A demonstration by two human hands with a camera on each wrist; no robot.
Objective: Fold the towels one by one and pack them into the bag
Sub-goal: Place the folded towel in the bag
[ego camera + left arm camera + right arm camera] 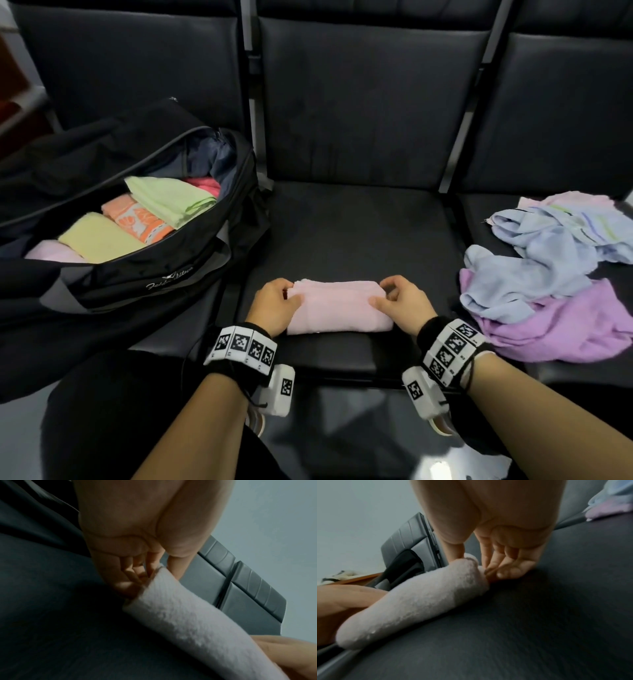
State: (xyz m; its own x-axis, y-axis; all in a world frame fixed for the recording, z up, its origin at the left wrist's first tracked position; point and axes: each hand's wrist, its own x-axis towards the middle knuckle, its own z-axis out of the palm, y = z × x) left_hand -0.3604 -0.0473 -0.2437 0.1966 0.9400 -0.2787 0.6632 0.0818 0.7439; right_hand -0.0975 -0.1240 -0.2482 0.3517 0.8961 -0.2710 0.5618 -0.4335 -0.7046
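The folded pale pink terry towel is gripped at both ends on the black padded seat, pinched by the curled fingers of the left hand and right hand.

- A waiting area, like a station or clinic lobby.
- A row of joined black padded seats with metal dividers between them.
- A plain pale wall behind.

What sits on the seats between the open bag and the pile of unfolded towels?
In the head view, the folded pink towel lies between the bag and the pile, with the left hand and right hand at its ends.
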